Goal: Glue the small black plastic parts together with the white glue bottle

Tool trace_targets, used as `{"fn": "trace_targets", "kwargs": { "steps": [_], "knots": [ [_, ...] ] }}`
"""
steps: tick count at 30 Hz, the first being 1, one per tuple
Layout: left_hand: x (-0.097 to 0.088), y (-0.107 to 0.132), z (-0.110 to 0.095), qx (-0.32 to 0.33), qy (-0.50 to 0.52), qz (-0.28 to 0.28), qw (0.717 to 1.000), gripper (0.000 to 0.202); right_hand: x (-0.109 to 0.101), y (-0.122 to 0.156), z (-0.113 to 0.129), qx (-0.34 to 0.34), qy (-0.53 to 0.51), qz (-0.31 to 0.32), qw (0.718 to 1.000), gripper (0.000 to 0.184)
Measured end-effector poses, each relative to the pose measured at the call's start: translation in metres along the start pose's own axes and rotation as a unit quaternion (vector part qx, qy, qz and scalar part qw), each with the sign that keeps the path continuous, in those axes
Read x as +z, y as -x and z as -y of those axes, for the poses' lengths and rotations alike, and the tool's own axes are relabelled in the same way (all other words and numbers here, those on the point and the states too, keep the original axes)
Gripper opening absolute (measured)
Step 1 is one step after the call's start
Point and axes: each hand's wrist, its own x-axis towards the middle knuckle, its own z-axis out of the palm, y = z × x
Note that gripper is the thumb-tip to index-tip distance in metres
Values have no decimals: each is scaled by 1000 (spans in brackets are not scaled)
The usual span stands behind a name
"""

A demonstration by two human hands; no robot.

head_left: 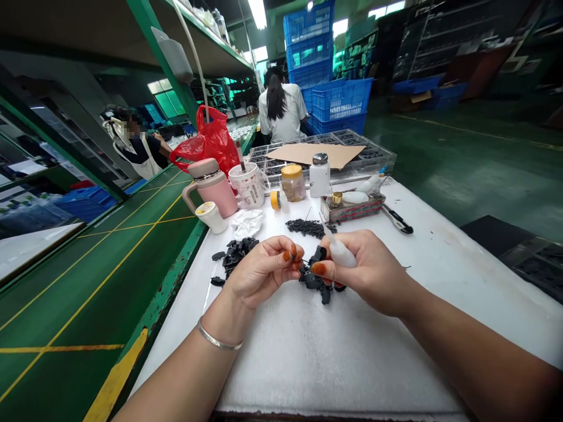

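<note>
My right hand (365,266) is closed round a small white squeeze bottle (343,253), its thin nozzle pointing up. Thumb and fingertips of that hand also grip a small black plastic part (317,255). Facing it, my left hand (268,266) is closed in a pinch; what sits between the fingertips is too small to make out. Below the fingers lies a group of black plastic parts (325,293). A bigger heap of black parts (237,255) rests beside my left hand. Beyond my hands is a pile of tiny black pieces (305,227).
On the white table (343,363) stand a pink flask (215,190), a mug (248,184), a yellow-lidded jar (292,183), a white pump bottle (320,176) and a small box (354,208). A utility knife (397,219) lies right. A green conveyor belt (109,269) runs left; two people work beyond.
</note>
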Motion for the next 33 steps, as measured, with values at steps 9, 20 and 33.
{"fn": "trace_targets", "kwargs": {
  "steps": [9, 20, 33],
  "knots": [
    [0, 0, 2, -15, 0, 35, 999, 16, 0, 3, 1, -10, -5, 11, 1000, 28],
    [-1, 1, 4, -34, -45, 53, 997, 26, -1, 5, 5, -41, 28, 51, 997, 13],
    [-1, 3, 1, -54, -19, 51, 997, 22, -2, 4, -1, -144, 165, -17, 976, 18]
  ]
}}
